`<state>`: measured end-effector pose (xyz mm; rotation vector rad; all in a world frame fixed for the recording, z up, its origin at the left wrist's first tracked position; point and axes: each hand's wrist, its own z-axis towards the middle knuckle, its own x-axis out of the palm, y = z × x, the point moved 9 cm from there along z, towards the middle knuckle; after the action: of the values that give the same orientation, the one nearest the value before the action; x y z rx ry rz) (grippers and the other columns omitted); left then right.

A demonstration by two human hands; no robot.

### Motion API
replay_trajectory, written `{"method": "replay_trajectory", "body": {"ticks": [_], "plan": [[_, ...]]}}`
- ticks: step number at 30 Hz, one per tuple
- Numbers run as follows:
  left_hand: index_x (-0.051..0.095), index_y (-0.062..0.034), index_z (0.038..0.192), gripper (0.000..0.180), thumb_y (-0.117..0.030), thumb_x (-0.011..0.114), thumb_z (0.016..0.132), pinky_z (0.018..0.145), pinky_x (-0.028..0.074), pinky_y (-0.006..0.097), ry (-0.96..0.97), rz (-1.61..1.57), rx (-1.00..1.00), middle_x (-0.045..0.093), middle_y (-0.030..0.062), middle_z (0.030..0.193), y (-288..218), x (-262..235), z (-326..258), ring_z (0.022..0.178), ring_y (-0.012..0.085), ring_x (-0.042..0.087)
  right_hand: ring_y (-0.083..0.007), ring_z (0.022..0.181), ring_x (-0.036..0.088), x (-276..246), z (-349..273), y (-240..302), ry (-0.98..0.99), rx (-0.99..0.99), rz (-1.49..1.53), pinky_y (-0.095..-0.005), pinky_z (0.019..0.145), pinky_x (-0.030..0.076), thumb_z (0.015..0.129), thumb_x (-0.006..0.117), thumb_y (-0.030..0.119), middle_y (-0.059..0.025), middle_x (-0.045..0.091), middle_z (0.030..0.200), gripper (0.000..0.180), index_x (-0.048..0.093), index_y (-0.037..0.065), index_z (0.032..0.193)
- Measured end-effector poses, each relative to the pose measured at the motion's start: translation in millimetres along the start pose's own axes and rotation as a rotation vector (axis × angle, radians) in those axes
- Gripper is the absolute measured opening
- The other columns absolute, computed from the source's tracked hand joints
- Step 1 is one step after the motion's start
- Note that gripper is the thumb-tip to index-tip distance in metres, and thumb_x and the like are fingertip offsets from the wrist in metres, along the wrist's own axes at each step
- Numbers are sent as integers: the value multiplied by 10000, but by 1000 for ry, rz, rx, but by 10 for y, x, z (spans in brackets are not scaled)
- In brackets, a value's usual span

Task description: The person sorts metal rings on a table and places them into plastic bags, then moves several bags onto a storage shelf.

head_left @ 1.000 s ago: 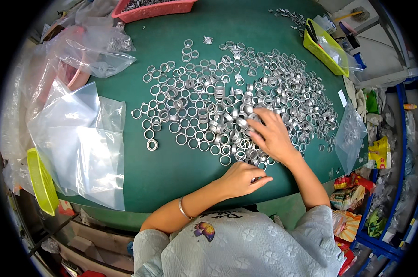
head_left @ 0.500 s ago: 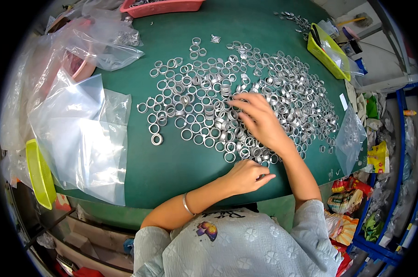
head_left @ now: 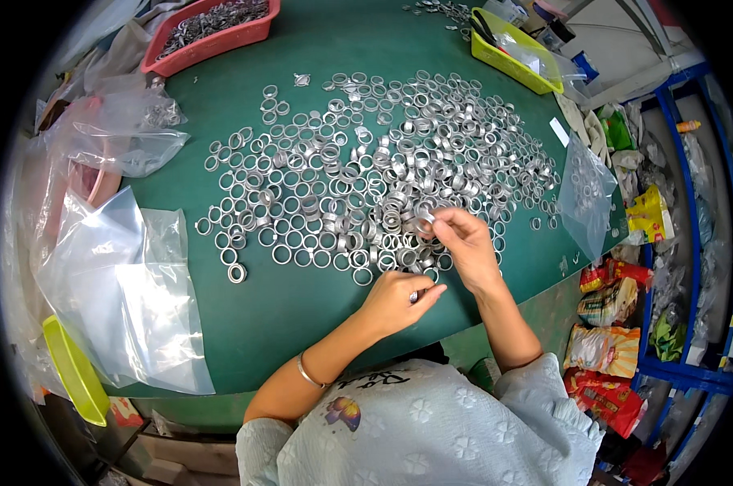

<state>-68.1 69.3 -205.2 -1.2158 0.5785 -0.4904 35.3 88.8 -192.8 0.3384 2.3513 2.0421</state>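
A wide pile of silver metal rings (head_left: 455,150) covers the middle of the green table (head_left: 302,340), heaped on the right and mostly one layer deep on the left. At its near edge, my right hand (head_left: 473,251) pinches one metal ring (head_left: 424,224) between thumb and fingertips. My left hand (head_left: 389,305) is beside it on the left, curled with the thumb toward the right. A small greyish bit shows between its fingers, too little to name. A metal bangle circles my left wrist.
Clear plastic bags (head_left: 132,283) lie on the left, next to a yellow-green basket (head_left: 75,368). At the back stand a red tray (head_left: 213,44) of small metal parts and a yellow basket (head_left: 516,69). A blue rack (head_left: 666,368) with packets is on the right.
My right hand has come off the pile's middle toward me and now pinches a ring. My left hand stays curled near the front edge. The whole view has shifted.
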Motion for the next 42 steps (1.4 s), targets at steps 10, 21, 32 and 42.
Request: {"method": "replay_trajectory", "body": {"ticks": [10,21,32,42], "plan": [[647,-40,867,93,-86,648,787,470,406,243,-66,-182,-185,572,48,576,46,-126,6,472,91,508,-151,874,543,-115,-288,130,22,-192,85,-277,758,442,779,642,0,-101,575,983,94,623,-28,867],[569,5,1132,343,-40,626,797,532,431,209,-126,-538,-159,642,100,917,14,-331,14,575,88,519,-221,838,566,174,-545,578,-113,-501,-606,-321,735,444,631,746,37,-93,618,923,371,601,18,973],[461,21,1135,274,-29,519,871,523,415,191,-196,-530,-11,635,115,1029,-109,-388,-7,555,63,486,-183,910,546,136,-547,333,-99,-401,-305,-268,760,423,687,716,2,-110,582,1051,384,575,-1,1044],[448,21,1122,248,33,464,875,479,396,182,-167,-680,-132,636,131,1002,-15,-360,-16,535,59,471,-194,902,550,188,-520,350,-102,-411,-364,-289,758,445,647,746,28,-107,569,991,414,592,9,1031]]}}
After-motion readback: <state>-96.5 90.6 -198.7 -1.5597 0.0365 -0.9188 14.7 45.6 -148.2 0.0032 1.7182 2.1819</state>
